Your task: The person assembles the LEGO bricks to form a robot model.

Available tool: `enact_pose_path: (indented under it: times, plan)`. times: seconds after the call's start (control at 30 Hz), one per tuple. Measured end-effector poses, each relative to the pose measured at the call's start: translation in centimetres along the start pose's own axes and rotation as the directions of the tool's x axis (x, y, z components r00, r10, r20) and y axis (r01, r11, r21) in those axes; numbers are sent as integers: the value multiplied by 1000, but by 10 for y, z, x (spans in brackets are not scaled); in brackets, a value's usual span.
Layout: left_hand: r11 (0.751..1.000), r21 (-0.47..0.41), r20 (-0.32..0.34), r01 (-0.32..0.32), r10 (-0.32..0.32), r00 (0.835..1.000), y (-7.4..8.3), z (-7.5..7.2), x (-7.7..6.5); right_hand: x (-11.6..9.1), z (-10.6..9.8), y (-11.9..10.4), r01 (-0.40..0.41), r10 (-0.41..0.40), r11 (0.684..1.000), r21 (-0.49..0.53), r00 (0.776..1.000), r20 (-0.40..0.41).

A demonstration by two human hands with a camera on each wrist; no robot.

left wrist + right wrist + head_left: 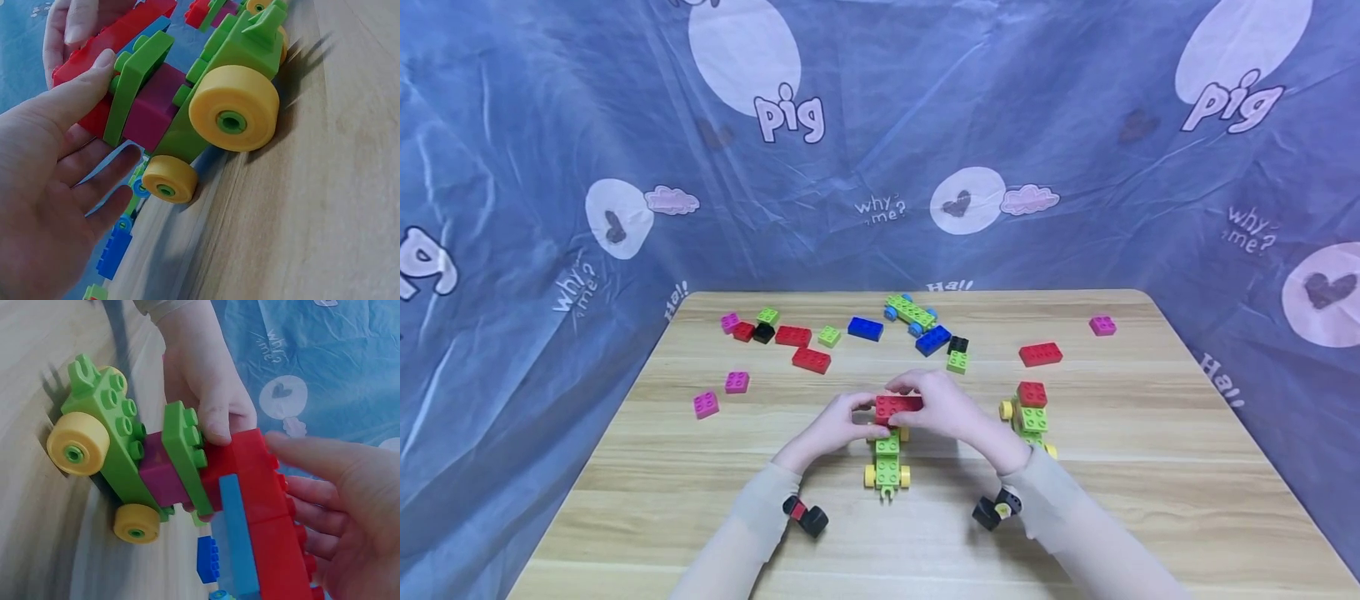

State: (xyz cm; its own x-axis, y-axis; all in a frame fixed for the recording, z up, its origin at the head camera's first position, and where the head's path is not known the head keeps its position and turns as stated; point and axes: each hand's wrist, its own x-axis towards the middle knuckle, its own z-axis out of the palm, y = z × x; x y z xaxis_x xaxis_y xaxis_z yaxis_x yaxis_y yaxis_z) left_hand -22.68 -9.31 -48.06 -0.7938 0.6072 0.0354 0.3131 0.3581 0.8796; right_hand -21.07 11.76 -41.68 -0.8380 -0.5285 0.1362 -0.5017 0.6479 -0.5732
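Observation:
In the head view, a green wheeled toy base (pixel 887 473) with yellow wheels stands on the table between both hands. Stacked on it are a magenta brick (pixel 161 470), a green plate (pixel 178 456) and a red brick. Higher up, two red bricks (pixel 278 556) form a row, with a blue piece (pixel 237 537) beneath. My left hand (pixel 842 423) grips the stack from the left, its thumb at the green plate and lower red brick. From the right, my right hand (pixel 940 408) holds the upper red row, fingers along its studded side.
A second green wheeled build (pixel 1032 417) with a red brick on top stands to the right. Behind the hands lie loose red bricks (pixel 812 360), blue bricks (pixel 866 328) and a blue-wheeled base (pixel 912 312). Magenta bricks (pixel 706 405) lie at left, another (pixel 1102 326) at far right.

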Motion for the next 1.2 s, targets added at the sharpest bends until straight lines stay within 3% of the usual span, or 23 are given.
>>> enact_pose_path:
  times: [0.07,0.2,0.4,0.6,0.83,1.2]
  plan:
    - [1000,-1,0,3,-3,1000,-8,-1,1,-2,-4,0,20,-20,1000,15,1000,-20]
    - [1000,-1,13,-6,6,1000,-9,-5,1,-8,-12,3,44,-39,998,55,996,-84]
    - [997,-13,8,-79,79,997,-3,-8,3,-18,-25,16,8,8,996,90,985,-175]
    - [994,23,16,-103,103,995,12,-10,7,-30,-42,31,-40,67,993,108,963,-262]
    - [987,60,-21,-148,150,989,35,-14,20,-46,-57,55,-20,56,995,94,916,-397]
    - [985,66,-45,-159,162,986,59,-9,38,-76,-64,97,-65,139,981,183,895,-425]
